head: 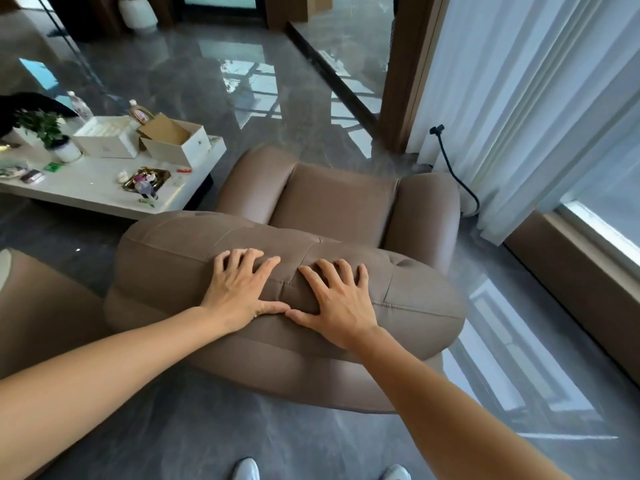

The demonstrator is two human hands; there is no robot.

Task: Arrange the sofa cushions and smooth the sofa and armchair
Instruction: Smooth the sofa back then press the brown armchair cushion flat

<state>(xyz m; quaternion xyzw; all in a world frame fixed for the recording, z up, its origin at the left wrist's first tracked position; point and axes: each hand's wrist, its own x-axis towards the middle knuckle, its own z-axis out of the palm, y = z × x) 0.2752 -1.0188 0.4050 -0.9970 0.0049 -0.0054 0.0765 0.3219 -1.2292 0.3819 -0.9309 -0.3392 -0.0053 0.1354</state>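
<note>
A brown leather armchair (339, 202) stands in front of me, seen from behind. Its padded backrest top (166, 258) bulges toward me. My left hand (239, 289) lies flat on the backrest top, fingers spread. Beside it my right hand (339, 299) presses flat on the same cushion, fingers apart, thumbs nearly touching. Neither hand holds anything. A brown sofa arm (38, 306) shows at the left edge.
A low white coffee table (93, 192) at the left carries boxes, a potted plant (45, 129), bottles and small items. White curtains (519, 98) and a black cable (453, 171) are at the right. Glossy grey floor surrounds the chair.
</note>
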